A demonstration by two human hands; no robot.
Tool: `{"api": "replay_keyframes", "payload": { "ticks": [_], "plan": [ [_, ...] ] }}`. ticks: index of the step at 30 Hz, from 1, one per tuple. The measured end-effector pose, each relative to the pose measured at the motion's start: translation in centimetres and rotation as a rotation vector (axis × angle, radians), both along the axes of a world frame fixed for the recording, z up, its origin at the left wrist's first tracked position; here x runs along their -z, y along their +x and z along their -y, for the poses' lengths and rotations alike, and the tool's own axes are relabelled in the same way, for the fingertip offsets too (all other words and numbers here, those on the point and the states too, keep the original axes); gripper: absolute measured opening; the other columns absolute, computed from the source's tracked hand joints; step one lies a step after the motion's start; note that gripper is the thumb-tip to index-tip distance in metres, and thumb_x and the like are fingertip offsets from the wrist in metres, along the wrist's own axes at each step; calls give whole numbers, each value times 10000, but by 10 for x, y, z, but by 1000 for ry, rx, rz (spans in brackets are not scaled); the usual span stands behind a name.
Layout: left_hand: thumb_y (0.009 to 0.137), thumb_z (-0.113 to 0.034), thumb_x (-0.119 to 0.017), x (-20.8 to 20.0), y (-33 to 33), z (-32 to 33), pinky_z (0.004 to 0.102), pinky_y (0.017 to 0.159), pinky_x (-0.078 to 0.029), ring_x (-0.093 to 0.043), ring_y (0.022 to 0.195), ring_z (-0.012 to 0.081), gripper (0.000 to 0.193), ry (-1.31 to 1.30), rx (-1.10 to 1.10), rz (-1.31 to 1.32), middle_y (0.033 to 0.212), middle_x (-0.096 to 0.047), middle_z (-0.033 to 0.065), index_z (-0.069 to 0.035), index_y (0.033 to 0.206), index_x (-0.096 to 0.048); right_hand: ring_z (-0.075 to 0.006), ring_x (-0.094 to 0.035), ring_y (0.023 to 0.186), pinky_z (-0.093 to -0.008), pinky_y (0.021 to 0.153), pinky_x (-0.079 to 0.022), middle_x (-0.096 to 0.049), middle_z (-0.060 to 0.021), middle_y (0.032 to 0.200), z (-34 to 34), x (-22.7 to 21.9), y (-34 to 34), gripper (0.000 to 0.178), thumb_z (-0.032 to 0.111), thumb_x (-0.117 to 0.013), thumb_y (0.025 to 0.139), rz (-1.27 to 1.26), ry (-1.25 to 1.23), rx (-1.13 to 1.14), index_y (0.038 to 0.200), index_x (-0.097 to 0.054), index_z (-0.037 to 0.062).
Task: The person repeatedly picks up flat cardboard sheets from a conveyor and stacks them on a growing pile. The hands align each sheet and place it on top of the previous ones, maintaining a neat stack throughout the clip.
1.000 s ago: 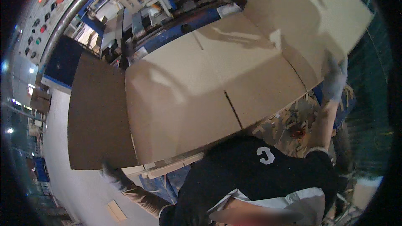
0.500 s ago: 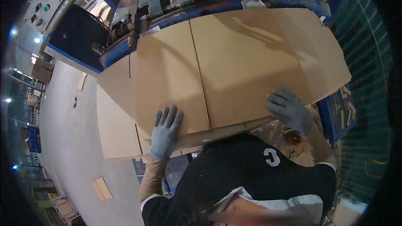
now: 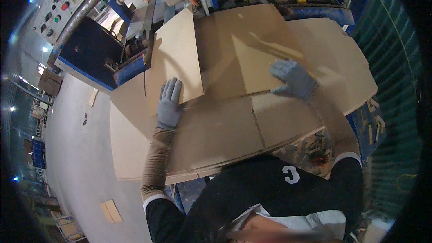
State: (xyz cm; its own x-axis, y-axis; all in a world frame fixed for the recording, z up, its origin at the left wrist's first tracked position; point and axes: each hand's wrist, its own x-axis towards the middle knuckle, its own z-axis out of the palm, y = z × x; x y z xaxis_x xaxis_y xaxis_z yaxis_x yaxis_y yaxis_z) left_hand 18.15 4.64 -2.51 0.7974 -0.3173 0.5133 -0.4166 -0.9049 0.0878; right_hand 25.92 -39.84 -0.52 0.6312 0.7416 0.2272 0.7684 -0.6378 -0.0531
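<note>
A flat, creased cardboard sheet (image 3: 180,65) lies on top of a stack of cardboard sheets (image 3: 216,130), its far edge at the machine's rollers. My left hand (image 3: 169,110), in a grey glove, rests with outstretched fingers on the sheet's near left part. My right hand (image 3: 293,80), gloved alike, lies on the sheet's near right part with the thumb apart from the fingers. The left panel of the sheet looks tilted against the shaded middle panel. Neither hand is closed round anything.
A blue machine (image 3: 310,14) with rollers and belts stands across the far side. A control panel (image 3: 63,2) with buttons is at the upper left. Cardboard scraps (image 3: 310,146) lie below the stack at right. A green corrugated wall (image 3: 396,90) runs along the right.
Both hands have moved forward, away from my body, and the top sheet has slid toward the machine with them. More of the stack beneath shows nearest me, and the sheet's left panel has tilted.
</note>
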Motion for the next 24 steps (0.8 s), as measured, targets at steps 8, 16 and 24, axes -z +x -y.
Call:
{"api": "replay_keyframes", "payload": {
  "ticks": [8, 16, 24],
  "plan": [
    [792, -260, -690, -17, 97, 32, 454, 1060, -336, -387, 1288, 395, 659, -300, -416, -59, 1347, -452, 234, -36, 1347, -414, -324, -454, 1230, -423, 1046, -351, -483, -141, 1347, -22, 25, 82, 608, 505, -584, 823, 276, 15, 410, 1280, -524, 110],
    [857, -319, -669, 20, -64, -90, 364, 1034, -364, -458, 1216, 291, 718, -560, -885, -30, 1338, -464, 200, 27, 1391, -338, -378, -453, 1244, -438, 994, -414, -440, -210, 1376, 124, 29, -50, 633, 414, -658, 812, 265, 455, 1180, 1320, -472, 86],
    [879, -354, -589, 68, -209, -175, 420, 932, -439, -545, 1090, 289, 598, -745, -1580, 161, 1252, -532, 187, -18, 1348, -429, -440, -489, 1164, -467, 984, -420, -513, -261, 1268, 195, 77, -93, 675, 498, -600, 824, 257, 319, 1445, 1288, -481, 22]
  ]
}}
